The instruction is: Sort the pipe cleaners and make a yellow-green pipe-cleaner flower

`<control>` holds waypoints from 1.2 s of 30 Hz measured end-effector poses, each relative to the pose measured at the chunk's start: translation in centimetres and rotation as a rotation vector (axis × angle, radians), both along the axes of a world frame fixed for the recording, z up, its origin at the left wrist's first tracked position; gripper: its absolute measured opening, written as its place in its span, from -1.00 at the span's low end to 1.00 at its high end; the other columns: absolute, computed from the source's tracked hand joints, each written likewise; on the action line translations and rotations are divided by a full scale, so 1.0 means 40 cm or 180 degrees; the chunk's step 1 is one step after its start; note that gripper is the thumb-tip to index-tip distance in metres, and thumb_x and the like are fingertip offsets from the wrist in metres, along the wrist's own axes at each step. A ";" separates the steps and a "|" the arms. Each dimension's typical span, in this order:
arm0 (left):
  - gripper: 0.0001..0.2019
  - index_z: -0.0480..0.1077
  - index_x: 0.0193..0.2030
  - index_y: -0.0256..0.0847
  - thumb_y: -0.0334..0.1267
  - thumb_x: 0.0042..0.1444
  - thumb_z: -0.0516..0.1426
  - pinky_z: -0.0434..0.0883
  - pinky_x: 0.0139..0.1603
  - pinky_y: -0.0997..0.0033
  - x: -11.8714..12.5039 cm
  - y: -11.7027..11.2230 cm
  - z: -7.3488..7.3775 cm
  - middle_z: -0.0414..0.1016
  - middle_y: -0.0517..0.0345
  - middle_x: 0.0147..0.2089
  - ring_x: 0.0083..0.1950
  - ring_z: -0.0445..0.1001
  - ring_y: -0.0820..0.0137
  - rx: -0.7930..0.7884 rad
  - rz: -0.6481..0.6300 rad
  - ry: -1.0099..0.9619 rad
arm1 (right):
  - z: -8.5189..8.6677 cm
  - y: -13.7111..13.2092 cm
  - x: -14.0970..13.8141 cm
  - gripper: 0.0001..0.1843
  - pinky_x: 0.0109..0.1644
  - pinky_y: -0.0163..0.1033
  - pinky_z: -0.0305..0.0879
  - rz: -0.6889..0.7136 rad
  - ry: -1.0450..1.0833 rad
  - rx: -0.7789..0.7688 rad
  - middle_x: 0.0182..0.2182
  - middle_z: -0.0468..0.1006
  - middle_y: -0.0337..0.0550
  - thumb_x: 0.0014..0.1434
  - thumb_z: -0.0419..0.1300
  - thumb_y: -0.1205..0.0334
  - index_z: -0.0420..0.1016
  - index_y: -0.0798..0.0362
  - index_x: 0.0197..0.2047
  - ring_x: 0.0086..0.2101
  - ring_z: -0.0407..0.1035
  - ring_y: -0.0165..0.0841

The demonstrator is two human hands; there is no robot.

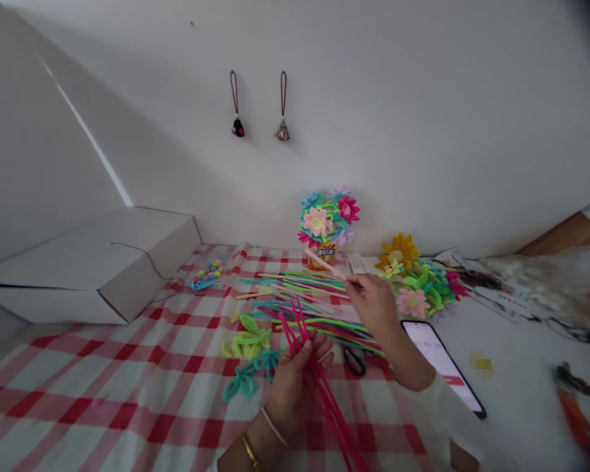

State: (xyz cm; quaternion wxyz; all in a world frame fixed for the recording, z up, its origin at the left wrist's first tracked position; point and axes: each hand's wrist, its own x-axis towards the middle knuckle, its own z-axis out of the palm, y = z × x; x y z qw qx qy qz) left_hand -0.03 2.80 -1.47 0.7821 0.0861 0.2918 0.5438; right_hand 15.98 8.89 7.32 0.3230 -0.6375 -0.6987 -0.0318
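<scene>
Several magenta pipe cleaners lie across my left hand, which pinches them between thumb and fingers. Their short ends point away from me and the long ends run down towards me. My right hand is pinched on a pale pink pipe cleaner, raised over the cloth. Loose pipe cleaners in green, blue, yellow and other colours lie in a spread beyond and between both hands. Left of my left hand are bent teal loops and yellow-green leaf shapes. Black scissor handles show below my right wrist.
A pipe-cleaner bouquet stands against the wall, with more flowers to its right. Also here are a phone, orange-handled pliers, a bead tray and a white box. A red-checked cloth covers the surface.
</scene>
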 end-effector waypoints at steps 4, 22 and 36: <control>-0.82 0.46 -0.20 -0.31 -0.39 0.01 0.19 0.41 -0.03 0.24 0.000 -0.008 0.011 0.55 -0.06 -0.16 -0.09 0.50 0.22 0.0087 -0.0006 -0.0195 | 0.008 -0.101 -0.010 -0.80 -0.35 -0.31 0.24 0.0586 0.1702 -0.0670 -0.49 0.51 -0.20 0.06 0.14 0.13 0.49 0.07 -0.38 -0.45 0.35 -0.37; -0.84 0.50 -0.26 -0.33 -0.44 -0.04 0.21 0.38 0.01 0.24 0.012 -0.028 0.030 0.57 -0.03 -0.26 -0.09 0.50 0.22 0.0078 -0.0303 -0.0083 | -0.153 -0.195 -0.056 -0.84 -0.45 -0.35 0.19 0.0738 0.2313 -0.1729 -0.60 0.41 -0.26 0.02 0.14 0.20 0.44 0.11 -0.49 -0.53 0.27 -0.43; -0.90 0.42 -0.28 -0.33 -0.45 0.02 0.16 0.45 -0.12 0.17 0.022 -0.030 0.010 0.56 -0.01 -0.35 -0.27 0.55 0.27 -0.0371 -0.0078 -0.0018 | 0.056 0.082 -0.033 -0.69 -0.19 -0.27 0.18 0.0089 -0.0997 -0.1010 -0.15 0.53 0.02 0.19 -0.03 0.21 0.48 0.07 -0.13 -0.15 0.38 -0.23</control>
